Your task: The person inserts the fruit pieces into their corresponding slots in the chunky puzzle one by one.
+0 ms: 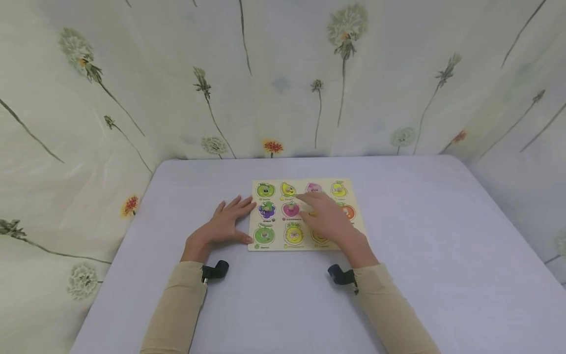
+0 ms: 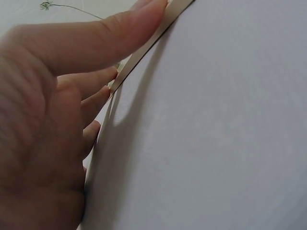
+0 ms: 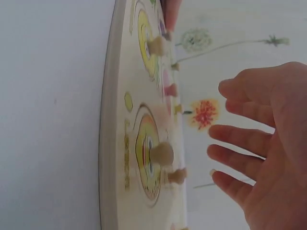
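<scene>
A wooden fruit puzzle board (image 1: pixel 279 246) lies flat on the table, its fruit pieces fitted with small peg knobs. My left hand (image 1: pixel 223 223) rests at the board's left edge, fingers spread and thumb near the lower left corner; in the left wrist view the fingertips meet that edge. Above the board's right half hovers my right hand (image 1: pixel 328 216), holding nothing, its fingers loosely extended toward the strawberry piece (image 1: pixel 291 210) and the mango piece (image 1: pixel 288 190). It hides part of the middle row. The right wrist view shows a gap between these fingers and the lemon piece's knob (image 3: pixel 162 154).
A white cloth covers the table (image 1: pixel 442 236). Behind it hangs a curtain (image 1: pixel 283 98) printed with dandelions and orange flowers. Small black cameras (image 1: pixel 340 274) are strapped to both wrists, over beige sleeves (image 1: pixel 391 305).
</scene>
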